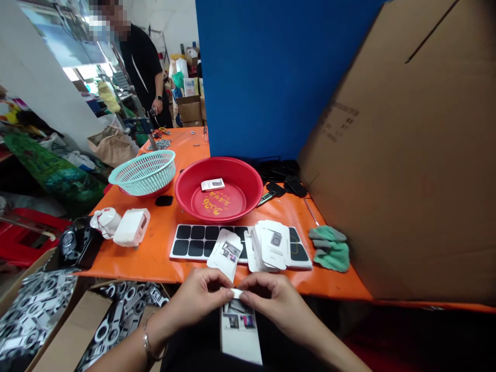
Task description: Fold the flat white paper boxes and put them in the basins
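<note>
At orange table [155,266] | left hand [199,294], right hand [273,297] pinch white box [241,343] by top end | fingertips [225,296] partly hide flap [236,293]

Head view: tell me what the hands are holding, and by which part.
The left hand and right hand both hold a white printed box, pinching it at the end flap farthest from the body.

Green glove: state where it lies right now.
In the head view, the green glove lies toward the right of the orange table, between the sheet of black squares and the large cardboard box.
</note>
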A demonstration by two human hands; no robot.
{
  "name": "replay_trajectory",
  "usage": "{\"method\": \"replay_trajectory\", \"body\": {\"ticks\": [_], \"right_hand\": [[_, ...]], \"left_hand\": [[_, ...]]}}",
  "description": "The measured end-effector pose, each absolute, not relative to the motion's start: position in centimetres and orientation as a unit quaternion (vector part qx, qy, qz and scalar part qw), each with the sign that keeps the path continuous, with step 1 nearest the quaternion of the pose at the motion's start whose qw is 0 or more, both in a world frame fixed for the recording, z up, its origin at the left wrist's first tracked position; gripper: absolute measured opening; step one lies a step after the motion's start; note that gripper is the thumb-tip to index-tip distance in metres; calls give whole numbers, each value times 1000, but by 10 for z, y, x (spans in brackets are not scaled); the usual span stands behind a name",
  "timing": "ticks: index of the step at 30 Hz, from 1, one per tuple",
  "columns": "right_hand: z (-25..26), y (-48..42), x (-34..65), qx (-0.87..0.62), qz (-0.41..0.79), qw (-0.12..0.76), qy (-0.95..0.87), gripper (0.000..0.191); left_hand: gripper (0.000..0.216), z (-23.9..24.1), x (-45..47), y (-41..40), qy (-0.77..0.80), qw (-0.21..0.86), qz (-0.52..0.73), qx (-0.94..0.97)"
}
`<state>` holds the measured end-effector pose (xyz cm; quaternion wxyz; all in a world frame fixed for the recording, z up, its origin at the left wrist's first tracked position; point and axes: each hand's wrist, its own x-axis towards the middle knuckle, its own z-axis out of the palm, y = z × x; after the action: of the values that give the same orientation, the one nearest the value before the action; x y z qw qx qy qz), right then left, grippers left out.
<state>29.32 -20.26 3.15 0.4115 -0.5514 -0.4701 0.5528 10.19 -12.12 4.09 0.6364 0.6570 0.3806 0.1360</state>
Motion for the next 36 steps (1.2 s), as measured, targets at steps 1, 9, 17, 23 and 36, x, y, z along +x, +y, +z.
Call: {"method": "replay_trajectory", "body": {"ticks": [1,9,17,23,36], "right_hand": [[33,-201,292,-557,557,413,-456,22],[30,-196,293,-541,639,428,-341,30],[15,-207,296,-531,642,449,-323,35],[21,-214,293,-519,635,443,-362,30],[38,-117,323,-617,384,520,-449,40]], "left_hand": [[23,42,103,-121,386,641,146,648],[28,44,106,-126,390,666,162,615],[35,34,93,-138,361,708,146,589],[30,32,90,-143,379,699,154,587],[37,-15,93,-86,430,319,352,767]]}}
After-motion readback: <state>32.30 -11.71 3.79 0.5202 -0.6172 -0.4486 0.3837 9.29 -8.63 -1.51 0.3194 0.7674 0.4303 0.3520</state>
